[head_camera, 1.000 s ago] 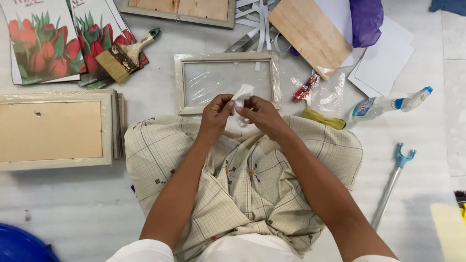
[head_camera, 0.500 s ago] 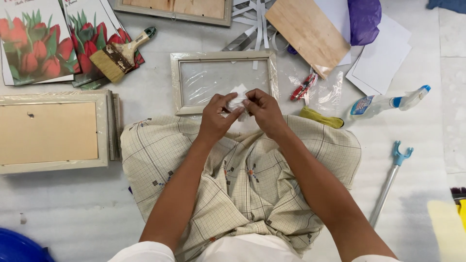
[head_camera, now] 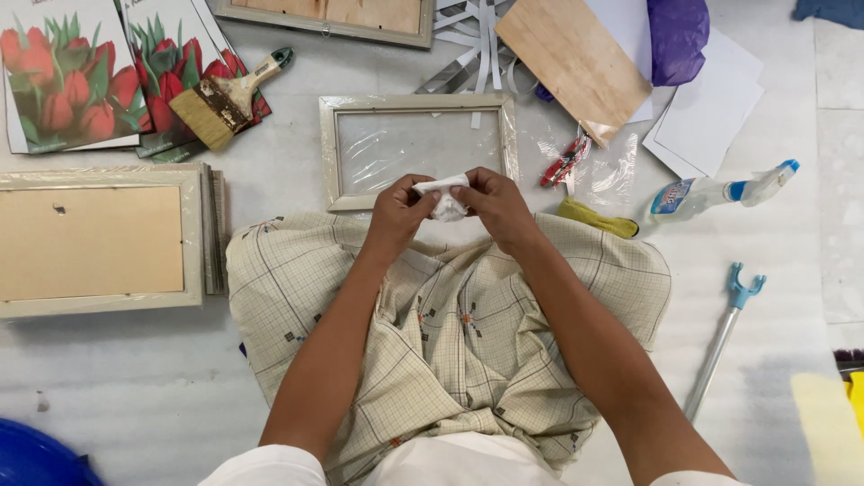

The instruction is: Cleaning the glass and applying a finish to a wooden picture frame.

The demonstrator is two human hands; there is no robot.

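We grip a crumpled white cloth (head_camera: 447, 200) with both left hand (head_camera: 396, 214) and right hand (head_camera: 497, 205), just below the glass frame (head_camera: 418, 148); pressing too hard could crack its pane

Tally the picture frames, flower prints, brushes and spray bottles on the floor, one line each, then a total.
Picture frames: 3, glazed, backing-up stack, top edge
Tulip prints: 2, and
Paintbrush: 1
Spray bottle: 1
Total: 7
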